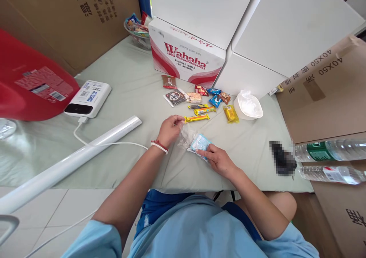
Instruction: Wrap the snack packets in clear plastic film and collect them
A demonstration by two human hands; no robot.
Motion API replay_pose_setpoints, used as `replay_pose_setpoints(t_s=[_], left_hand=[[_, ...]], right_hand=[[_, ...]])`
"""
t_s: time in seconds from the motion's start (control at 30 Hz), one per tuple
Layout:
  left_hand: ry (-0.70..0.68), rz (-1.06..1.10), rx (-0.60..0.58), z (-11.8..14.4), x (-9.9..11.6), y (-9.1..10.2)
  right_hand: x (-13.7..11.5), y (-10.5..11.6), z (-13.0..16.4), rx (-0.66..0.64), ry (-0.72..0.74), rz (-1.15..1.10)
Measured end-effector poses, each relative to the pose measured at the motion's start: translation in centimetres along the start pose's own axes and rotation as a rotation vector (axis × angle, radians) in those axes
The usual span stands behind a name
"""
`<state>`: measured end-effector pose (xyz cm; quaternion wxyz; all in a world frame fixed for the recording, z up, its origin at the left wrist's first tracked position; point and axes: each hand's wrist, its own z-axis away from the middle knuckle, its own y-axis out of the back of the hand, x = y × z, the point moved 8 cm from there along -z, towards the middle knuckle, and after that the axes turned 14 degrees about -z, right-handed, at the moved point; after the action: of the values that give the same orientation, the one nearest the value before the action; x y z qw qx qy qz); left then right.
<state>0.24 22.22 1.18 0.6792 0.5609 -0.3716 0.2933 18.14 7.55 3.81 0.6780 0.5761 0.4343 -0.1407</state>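
My left hand (170,130) pinches the top edge of a clear plastic bag (187,136) on the pale green tabletop (128,86). My right hand (219,159) presses on the bag's lower end, where a light blue snack packet (200,142) sits inside. Just beyond the hands lie several small wrapped snacks: a yellow bar (196,118), another yellow bar (204,110), a yellow packet (230,113), a dark packet (175,97) and blue ones (215,100).
A white bowl (248,106) lined with plastic stands right of the snacks. A Wahaha carton (185,55) and white boxes sit behind. A power bank (88,99) with cable, a white tube (71,160), a red object (31,82) lie left; water bottles (328,151) right.
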Motion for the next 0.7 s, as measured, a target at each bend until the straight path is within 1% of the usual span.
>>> replay_pose_setpoints(t_s=[0.03,0.07,0.1,0.13,0.2,0.27,0.37,0.43,0.53,0.6,0.7], left_hand=[[0.036,-0.070,0.093,-0.1,-0.1,0.9],[0.048,-0.135,0.148,0.0,0.0,1.5],[0.045,-0.186,0.162,0.0,0.3,1.5],[0.035,-0.216,0.140,0.1,0.7,1.2],[0.013,-0.267,0.037,0.4,1.1,0.0],[-0.009,-0.371,-0.058,1.0,1.4,-0.8],[-0.095,-0.514,-0.162,2.2,2.1,-0.8],[-0.138,-0.469,-0.195,3.0,2.9,-0.1],[-0.182,-0.279,-0.210,4.0,5.0,0.4],[-0.223,-0.169,-0.201,4.9,6.8,-0.3],[-0.273,-0.112,-0.216,6.6,8.9,-2.8]], right_hand=[[0.1,-0.1,0.0,0.000,-0.007,0.007],[0.1,-0.2,0.0,-0.003,-0.013,0.013],[0.1,-0.3,-0.1,-0.007,-0.019,0.016],[0.1,-0.3,-0.2,-0.012,-0.026,0.016],[0.3,-0.4,-0.3,-0.020,-0.049,0.011],[0.4,-0.3,-0.3,-0.027,-0.075,0.012],[0.4,-0.3,-0.4,-0.036,-0.086,0.013],[0.2,-0.2,-0.5,-0.029,-0.084,0.008],[0.0,0.0,-0.8,-0.012,-0.083,-0.002],[-0.2,0.0,-1.0,-0.010,-0.082,0.002],[-0.4,-0.1,-1.1,-0.013,-0.046,-0.007]])
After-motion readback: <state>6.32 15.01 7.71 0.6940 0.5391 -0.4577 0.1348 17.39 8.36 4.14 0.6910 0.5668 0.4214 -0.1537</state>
